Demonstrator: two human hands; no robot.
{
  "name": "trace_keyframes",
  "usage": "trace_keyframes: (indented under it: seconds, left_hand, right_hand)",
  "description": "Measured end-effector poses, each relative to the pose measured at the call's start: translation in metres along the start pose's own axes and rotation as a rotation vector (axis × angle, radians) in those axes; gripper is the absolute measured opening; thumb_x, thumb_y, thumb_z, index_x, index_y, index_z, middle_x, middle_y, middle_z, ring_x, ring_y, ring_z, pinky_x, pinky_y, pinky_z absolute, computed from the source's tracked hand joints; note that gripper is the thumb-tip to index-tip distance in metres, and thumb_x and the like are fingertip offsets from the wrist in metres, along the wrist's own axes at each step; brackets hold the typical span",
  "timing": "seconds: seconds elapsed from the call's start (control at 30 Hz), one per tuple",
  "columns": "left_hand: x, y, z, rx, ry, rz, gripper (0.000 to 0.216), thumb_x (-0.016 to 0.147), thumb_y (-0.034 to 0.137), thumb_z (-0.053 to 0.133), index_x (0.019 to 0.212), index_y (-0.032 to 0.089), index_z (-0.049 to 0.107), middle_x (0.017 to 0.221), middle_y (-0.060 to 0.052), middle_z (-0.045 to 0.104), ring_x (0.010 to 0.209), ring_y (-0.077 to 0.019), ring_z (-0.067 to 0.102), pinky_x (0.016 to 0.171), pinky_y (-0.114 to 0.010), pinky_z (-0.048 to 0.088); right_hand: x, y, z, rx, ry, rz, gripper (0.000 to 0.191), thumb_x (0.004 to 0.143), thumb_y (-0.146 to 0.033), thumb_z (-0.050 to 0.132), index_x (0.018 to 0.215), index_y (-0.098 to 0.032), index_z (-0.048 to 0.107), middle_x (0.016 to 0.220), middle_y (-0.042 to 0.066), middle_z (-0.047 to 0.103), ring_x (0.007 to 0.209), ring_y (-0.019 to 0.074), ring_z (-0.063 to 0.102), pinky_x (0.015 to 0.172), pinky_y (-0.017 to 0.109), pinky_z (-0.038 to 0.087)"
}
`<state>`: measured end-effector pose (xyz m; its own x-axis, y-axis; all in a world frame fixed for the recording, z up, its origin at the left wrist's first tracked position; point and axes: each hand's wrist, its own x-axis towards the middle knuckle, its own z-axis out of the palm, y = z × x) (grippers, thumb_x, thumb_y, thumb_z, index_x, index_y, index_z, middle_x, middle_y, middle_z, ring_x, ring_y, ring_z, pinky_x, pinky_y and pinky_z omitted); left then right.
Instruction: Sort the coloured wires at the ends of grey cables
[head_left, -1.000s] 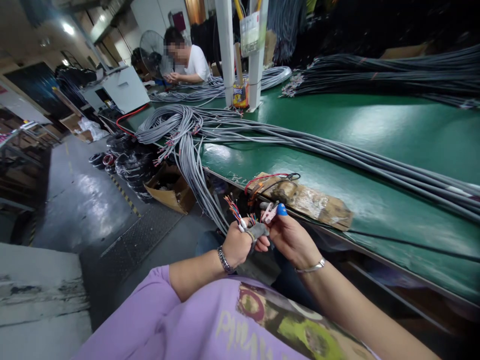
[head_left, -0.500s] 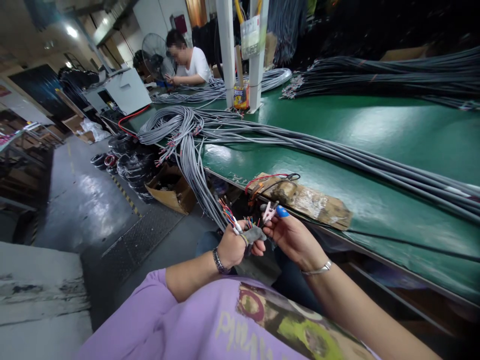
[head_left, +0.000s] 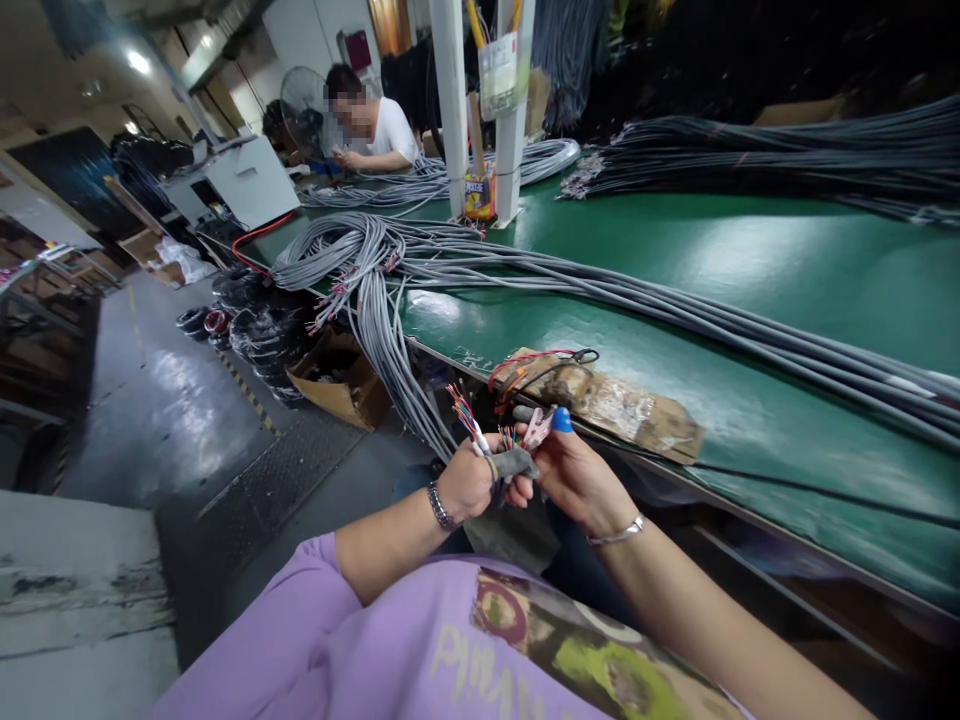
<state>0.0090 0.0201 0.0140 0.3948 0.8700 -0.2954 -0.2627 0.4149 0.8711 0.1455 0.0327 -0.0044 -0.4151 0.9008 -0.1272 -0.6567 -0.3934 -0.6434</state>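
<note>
My left hand (head_left: pixel 469 482) is closed around the ends of grey cables, its thumb wearing a grey cloth cover (head_left: pixel 513 463). Out of the fist fan the stripped ends, thin coloured wires (head_left: pixel 463 408) in red, blue and orange, with a second tuft (head_left: pixel 508 437) by the thumb. Close by on the right, my right hand (head_left: pixel 576 472) pinches a pale pink clip (head_left: pixel 537 430) beside that tuft. A blue cover (head_left: pixel 561 420) sits on its thumb. Whether the clip's jaws touch a wire is too small to tell. The grey cable bundle (head_left: pixel 386 340) hangs over the table edge behind my left hand.
Long grey cables (head_left: pixel 645 290) lie across the green table (head_left: pixel 750 250). A taped cardboard piece (head_left: pixel 637 405) with red and black leads is at the near edge. Beyond the white post (head_left: pixel 450 110) sits a co-worker (head_left: pixel 390 130). An open carton (head_left: pixel 337 385) stands on the floor.
My right hand has moved slightly left with the pink clip, closer to the wire tuft at my left thumb. My left hand keeps its grip on the cables.
</note>
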Motion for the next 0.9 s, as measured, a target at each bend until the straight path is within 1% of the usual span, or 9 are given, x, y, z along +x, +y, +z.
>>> trace_keyframes:
  seconds: [0.13, 0.23, 0.33, 0.5, 0.57, 0.67, 0.73, 0.8, 0.9]
  left_hand:
    - [0.002, -0.003, -0.001, 0.021, -0.012, -0.026, 0.048, 0.054, 0.052, 0.079, 0.068, 0.011, 0.058, 0.049, -0.001, 0.059, 0.037, -0.0101, 0.052, 0.039, -0.021, 0.041]
    - [0.002, -0.004, -0.001, 0.032, -0.006, -0.033, 0.049, 0.054, 0.052, 0.078, 0.069, 0.011, 0.058, 0.049, -0.001, 0.058, 0.037, -0.0101, 0.053, 0.039, -0.021, 0.041]
    - [0.001, -0.005, -0.002, 0.028, 0.008, -0.023, 0.049, 0.056, 0.053, 0.078, 0.071, 0.01, 0.058, 0.05, -0.001, 0.059, 0.037, -0.0103, 0.053, 0.04, -0.021, 0.041]
    - [-0.004, -0.009, -0.006, 0.037, 0.019, -0.031, 0.049, 0.056, 0.054, 0.078, 0.07, 0.01, 0.059, 0.05, -0.001, 0.059, 0.038, -0.0112, 0.053, 0.041, -0.022, 0.042]
    - [-0.006, -0.012, -0.008, 0.053, 0.0, -0.048, 0.05, 0.056, 0.054, 0.078, 0.07, 0.01, 0.06, 0.052, -0.003, 0.061, 0.042, -0.0124, 0.056, 0.045, -0.024, 0.045]
    - [-0.01, -0.015, -0.01, 0.081, -0.031, -0.039, 0.05, 0.059, 0.055, 0.076, 0.075, 0.009, 0.064, 0.064, -0.008, 0.068, 0.058, -0.0155, 0.064, 0.058, -0.025, 0.048]
    - [-0.011, -0.017, -0.012, 0.104, -0.038, -0.001, 0.05, 0.062, 0.056, 0.074, 0.079, 0.01, 0.066, 0.073, -0.011, 0.07, 0.07, -0.0172, 0.067, 0.065, -0.026, 0.048]
    - [-0.01, -0.02, -0.014, 0.125, -0.038, 0.032, 0.049, 0.064, 0.055, 0.073, 0.082, 0.01, 0.066, 0.079, -0.012, 0.071, 0.075, -0.0173, 0.067, 0.067, -0.025, 0.048]
    - [-0.008, -0.024, -0.016, 0.171, -0.02, 0.011, 0.048, 0.066, 0.053, 0.071, 0.085, 0.01, 0.066, 0.077, -0.01, 0.07, 0.064, -0.0147, 0.065, 0.053, -0.02, 0.042]
  right_hand:
    - [-0.001, 0.001, 0.003, 0.02, -0.03, 0.072, 0.048, 0.075, -0.068, 0.057, 0.083, -0.021, 0.063, 0.061, 0.001, 0.065, 0.035, 0.0207, 0.056, 0.038, 0.039, 0.048]
    - [-0.002, 0.001, 0.005, 0.015, 0.004, 0.071, 0.049, 0.074, -0.069, 0.057, 0.091, -0.023, 0.063, 0.063, 0.001, 0.065, 0.035, 0.0198, 0.055, 0.038, 0.038, 0.048]
    - [-0.001, 0.001, 0.005, 0.002, 0.073, 0.026, 0.052, 0.075, -0.07, 0.055, 0.096, -0.023, 0.064, 0.07, 0.003, 0.067, 0.042, 0.0189, 0.056, 0.042, 0.036, 0.049]
    - [0.001, 0.004, -0.008, -0.034, 0.193, -0.052, 0.051, 0.077, -0.07, 0.052, 0.081, -0.022, 0.067, 0.074, 0.005, 0.067, 0.06, 0.0172, 0.06, 0.058, 0.031, 0.053]
    - [0.0, 0.007, -0.015, -0.043, 0.217, -0.054, 0.048, 0.077, -0.069, 0.053, 0.08, -0.022, 0.067, 0.075, 0.005, 0.066, 0.063, 0.0162, 0.06, 0.06, 0.029, 0.052]
    - [-0.004, 0.008, -0.023, -0.088, 0.256, -0.048, 0.045, 0.074, -0.067, 0.06, 0.077, -0.022, 0.067, 0.073, 0.004, 0.065, 0.063, 0.0155, 0.058, 0.06, 0.028, 0.051]
    - [-0.008, 0.007, -0.025, -0.189, 0.29, -0.087, 0.043, 0.07, -0.064, 0.066, 0.076, -0.021, 0.068, 0.073, 0.003, 0.064, 0.063, 0.0149, 0.056, 0.061, 0.027, 0.05]
    - [-0.014, 0.003, -0.024, -0.38, 0.317, -0.163, 0.04, 0.069, -0.06, 0.07, 0.076, -0.02, 0.069, 0.074, 0.003, 0.065, 0.065, 0.0144, 0.056, 0.064, 0.027, 0.048]
    - [-0.022, -0.001, -0.02, -0.675, 0.292, -0.251, 0.035, 0.071, -0.054, 0.071, 0.077, -0.02, 0.07, 0.074, 0.003, 0.066, 0.068, 0.0154, 0.057, 0.067, 0.027, 0.047]
